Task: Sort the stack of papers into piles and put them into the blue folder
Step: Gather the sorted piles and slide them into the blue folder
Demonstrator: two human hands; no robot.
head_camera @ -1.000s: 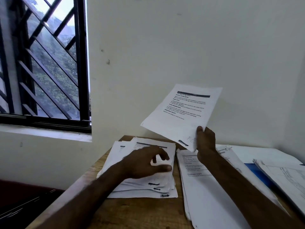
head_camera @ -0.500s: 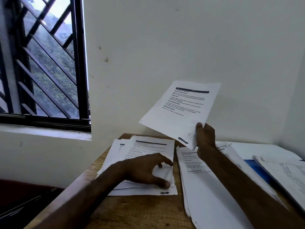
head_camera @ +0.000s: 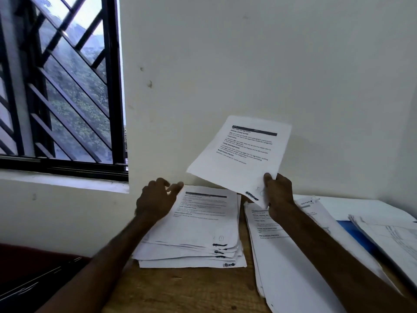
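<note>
My right hand (head_camera: 277, 193) pinches the lower corner of one printed sheet (head_camera: 242, 154) and holds it up, tilted, above the table. A fanned pile of printed papers (head_camera: 198, 229) lies on the wooden table (head_camera: 185, 290) at the left. My left hand (head_camera: 155, 199) hovers at that pile's far left corner, fingers loosely curled and holding nothing. A second stack of papers (head_camera: 288, 263) lies under my right forearm. To its right a strip of the blue folder (head_camera: 356, 233) shows between sheets, mostly covered.
More loose papers (head_camera: 392, 240) lie over the folder at the far right. A white wall stands just behind the table, with a barred window (head_camera: 58, 86) at the left. The table's left edge drops to a dark red and black surface (head_camera: 33, 272).
My left hand lifted off the top of the left pile and moved back toward its far left corner. The sheet in my right hand stayed raised, nearly still.
</note>
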